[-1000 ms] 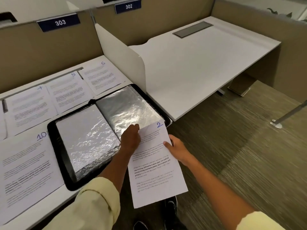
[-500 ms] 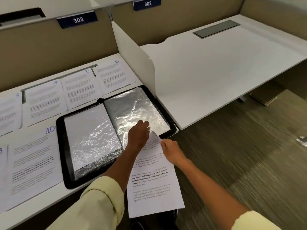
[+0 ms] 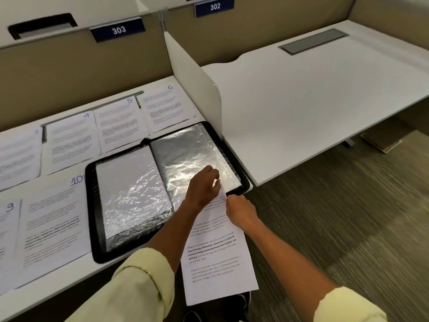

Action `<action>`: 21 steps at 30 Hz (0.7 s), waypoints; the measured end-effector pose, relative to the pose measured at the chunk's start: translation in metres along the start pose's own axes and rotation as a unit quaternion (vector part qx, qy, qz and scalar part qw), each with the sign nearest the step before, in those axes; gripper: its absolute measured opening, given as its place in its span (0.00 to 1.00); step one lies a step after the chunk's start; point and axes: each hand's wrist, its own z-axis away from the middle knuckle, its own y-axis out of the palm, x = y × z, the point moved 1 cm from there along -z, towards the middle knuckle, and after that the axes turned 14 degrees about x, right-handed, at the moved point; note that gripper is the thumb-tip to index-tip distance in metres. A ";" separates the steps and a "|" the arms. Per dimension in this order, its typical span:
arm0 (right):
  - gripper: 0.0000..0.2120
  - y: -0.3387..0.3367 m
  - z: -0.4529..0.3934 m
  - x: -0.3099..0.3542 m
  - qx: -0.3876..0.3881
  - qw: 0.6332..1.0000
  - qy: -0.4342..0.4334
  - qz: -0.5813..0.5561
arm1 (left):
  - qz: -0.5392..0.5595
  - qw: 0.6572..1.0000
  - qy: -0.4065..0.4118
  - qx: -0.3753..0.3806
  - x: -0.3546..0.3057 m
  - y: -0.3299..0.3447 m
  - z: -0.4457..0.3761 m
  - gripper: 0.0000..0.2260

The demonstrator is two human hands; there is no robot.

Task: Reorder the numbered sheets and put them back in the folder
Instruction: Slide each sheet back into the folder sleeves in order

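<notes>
A black folder [image 3: 90, 205] lies open on the desk, its shiny plastic sleeves [image 3: 185, 149] facing up. A printed sheet [image 3: 213, 259] hangs over the desk's front edge, its top end at the lower edge of the right-hand sleeve. My left hand [image 3: 203, 184] rests on that sleeve's lower edge and pinches it by the sheet's top. My right hand [image 3: 240, 210] grips the sheet's right side near the top. The sheet's number is hidden under my hands.
Sheets numbered 3 [image 3: 18, 156], 4 [image 3: 69, 138], 5 [image 3: 120, 122] and 6 [image 3: 167, 105] lie in a row behind the folder; sheets 9 [image 3: 7, 240] and 10 [image 3: 51, 224] lie to its left. A white divider panel [image 3: 192, 82] stands right of the folder, another desk [image 3: 313, 94] beyond it.
The sheet has slid up toward the right sleeve; its top corner marked 2 is now covered by my hands. Both hands moved up with it.
</notes>
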 end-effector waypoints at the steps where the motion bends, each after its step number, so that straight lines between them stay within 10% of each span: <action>1: 0.08 -0.002 -0.001 0.001 0.004 1.000 0.004 0.006 | -0.002 1.000 0.000 -0.001 0.000 0.001 0.000 0.03; 21: 0.18 0.010 -0.007 -0.034 -0.024 0.936 -0.049 -0.348 | -0.088 0.977 -0.107 0.165 0.040 0.039 0.057 0.28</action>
